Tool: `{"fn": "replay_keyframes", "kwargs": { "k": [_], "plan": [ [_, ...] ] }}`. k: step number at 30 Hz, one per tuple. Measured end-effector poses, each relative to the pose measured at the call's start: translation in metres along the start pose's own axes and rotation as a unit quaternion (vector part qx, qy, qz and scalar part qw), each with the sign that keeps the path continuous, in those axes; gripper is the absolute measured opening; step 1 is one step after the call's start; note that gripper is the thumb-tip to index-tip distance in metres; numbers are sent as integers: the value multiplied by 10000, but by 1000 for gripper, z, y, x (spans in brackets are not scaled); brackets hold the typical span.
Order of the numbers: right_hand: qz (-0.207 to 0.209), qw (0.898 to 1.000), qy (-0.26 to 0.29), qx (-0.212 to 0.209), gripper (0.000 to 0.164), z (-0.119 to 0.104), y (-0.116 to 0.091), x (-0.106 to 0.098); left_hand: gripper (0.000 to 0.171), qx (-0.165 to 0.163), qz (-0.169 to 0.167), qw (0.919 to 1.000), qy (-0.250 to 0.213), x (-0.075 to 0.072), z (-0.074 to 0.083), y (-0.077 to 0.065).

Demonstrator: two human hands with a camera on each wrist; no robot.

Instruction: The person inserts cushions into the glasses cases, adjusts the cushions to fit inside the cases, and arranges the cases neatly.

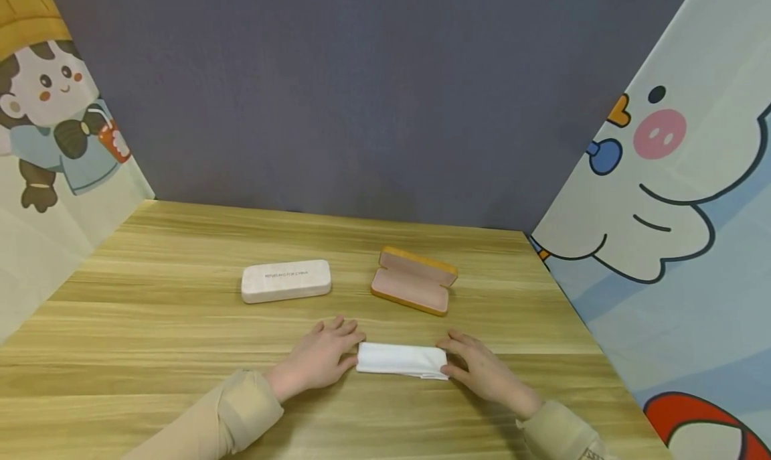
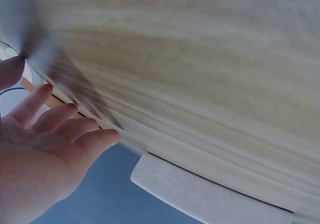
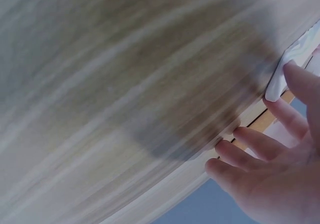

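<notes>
A folded white cloth (image 1: 400, 359) lies flat as a narrow strip on the table, with a loose layer showing at its near right corner. At its left end rests my left hand (image 1: 316, 356), fingers spread, thumb and forefinger beside the edge. My right hand (image 1: 484, 371) touches the right end, thumb at the near corner and forefinger at the far one. In the right wrist view the cloth's end (image 3: 287, 74) sits between thumb and forefinger of the right hand (image 3: 280, 164), whose other fingers are extended. The left wrist view shows the left hand (image 2: 45, 159) with loosely extended fingers.
Behind the cloth, an orange glasses case (image 1: 412, 291) stands open, showing a pink lining. A closed white glasses case (image 1: 286, 282) with printed lettering lies to its left. A grey panel (image 1: 373, 105) and cartoon-printed side walls border the wooden table (image 1: 181, 313).
</notes>
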State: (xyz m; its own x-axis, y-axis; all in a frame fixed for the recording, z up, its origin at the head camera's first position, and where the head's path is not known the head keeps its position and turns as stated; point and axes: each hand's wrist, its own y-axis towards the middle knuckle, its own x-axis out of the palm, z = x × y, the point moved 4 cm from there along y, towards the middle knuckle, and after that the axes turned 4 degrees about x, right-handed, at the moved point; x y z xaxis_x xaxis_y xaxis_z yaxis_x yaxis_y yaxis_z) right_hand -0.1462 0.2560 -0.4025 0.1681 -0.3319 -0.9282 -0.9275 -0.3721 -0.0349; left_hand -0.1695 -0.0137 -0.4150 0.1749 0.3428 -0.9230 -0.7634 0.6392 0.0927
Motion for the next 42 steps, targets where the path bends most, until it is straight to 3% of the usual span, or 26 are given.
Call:
{"fn": "replay_keyframes", "kwargs": {
  "k": [15, 32, 42],
  "plan": [
    [127, 9997, -117, -192, 31, -5, 1, -4, 38, 158, 101, 9998, -102, -2, 2, 3],
    [10, 9999, -10, 103, 35, -3, 0, -1, 39, 213, 85, 9997, -23, 1, 8, 3],
    [288, 9994, -130, 115, 27, -4, 5, 1, 36, 293, 234, 9990, -228, -2, 11, 8]
  ]
}}
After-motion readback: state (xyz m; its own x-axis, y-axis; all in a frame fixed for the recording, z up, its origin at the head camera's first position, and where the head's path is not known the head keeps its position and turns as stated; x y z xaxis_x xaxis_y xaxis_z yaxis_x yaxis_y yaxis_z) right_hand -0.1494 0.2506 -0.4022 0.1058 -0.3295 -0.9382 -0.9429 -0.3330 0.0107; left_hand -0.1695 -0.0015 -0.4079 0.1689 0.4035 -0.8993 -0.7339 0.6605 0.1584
